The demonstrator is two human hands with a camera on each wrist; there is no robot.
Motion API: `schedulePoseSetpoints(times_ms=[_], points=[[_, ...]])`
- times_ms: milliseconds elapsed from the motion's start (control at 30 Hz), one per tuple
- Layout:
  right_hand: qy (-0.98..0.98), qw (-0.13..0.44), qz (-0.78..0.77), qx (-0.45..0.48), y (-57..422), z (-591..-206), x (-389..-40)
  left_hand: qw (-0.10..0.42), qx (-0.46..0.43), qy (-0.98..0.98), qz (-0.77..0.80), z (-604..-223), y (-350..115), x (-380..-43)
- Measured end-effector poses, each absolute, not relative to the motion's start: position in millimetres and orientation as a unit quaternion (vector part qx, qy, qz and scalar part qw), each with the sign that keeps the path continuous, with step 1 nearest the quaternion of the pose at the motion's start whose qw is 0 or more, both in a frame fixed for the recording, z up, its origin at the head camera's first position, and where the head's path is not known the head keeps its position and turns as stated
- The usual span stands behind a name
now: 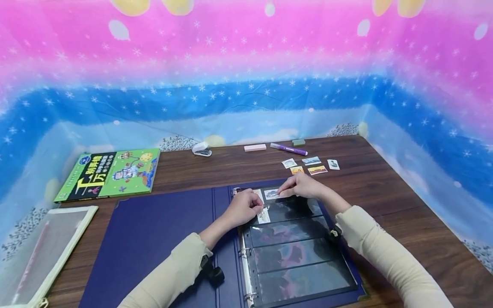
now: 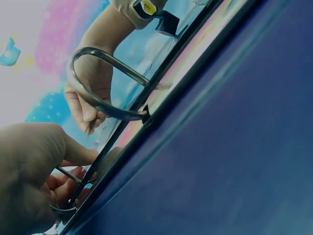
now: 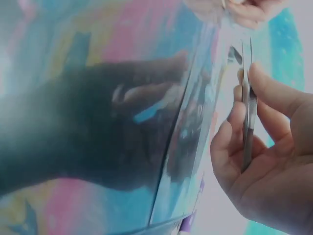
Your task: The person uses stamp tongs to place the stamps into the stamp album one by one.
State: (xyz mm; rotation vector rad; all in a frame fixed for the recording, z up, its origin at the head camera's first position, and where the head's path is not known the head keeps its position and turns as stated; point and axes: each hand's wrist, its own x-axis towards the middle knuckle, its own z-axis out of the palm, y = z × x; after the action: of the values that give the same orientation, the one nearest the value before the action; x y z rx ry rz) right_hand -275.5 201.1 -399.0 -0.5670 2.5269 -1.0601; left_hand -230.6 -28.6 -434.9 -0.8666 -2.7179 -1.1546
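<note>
A dark blue ring-binder stamp album lies open, with a black page of clear pocket strips on its right side. My right hand holds metal tweezers at the page's top row, over a stamp. My left hand is at the page's upper left, thumb and index finger pinched together at a pocket edge. Beside those fingertips a second stamp shows in the second row. Part of another stamp shows above it. The left wrist view shows a binder ring near both hands.
Several loose stamps lie beyond the album. Along the back are a white stapler, a pink eraser-like block, a purple marker and a green block. A green book and a zip pouch lie left.
</note>
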Motion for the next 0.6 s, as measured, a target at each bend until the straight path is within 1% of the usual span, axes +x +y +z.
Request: schedulePoseSetpoints(times_ms=[300,467,600], points=[[0.92,0.029,-0.38,-0.097,230.1,-397.2,-301.6,0.024,-0.266,-0.891,-0.368,-434.9,-27.3,-231.0],[0.932,-0.006,-0.36,-0.037,251.2,-398.6,-321.3,0.017,-0.263,-0.896,-0.357,-435.1,-27.0,-228.2],[0.936,-0.011,-0.351,-0.007,262.2,-400.7,-336.8,0.021,-0.263,-0.897,-0.356,-434.8,-27.4,-226.5]])
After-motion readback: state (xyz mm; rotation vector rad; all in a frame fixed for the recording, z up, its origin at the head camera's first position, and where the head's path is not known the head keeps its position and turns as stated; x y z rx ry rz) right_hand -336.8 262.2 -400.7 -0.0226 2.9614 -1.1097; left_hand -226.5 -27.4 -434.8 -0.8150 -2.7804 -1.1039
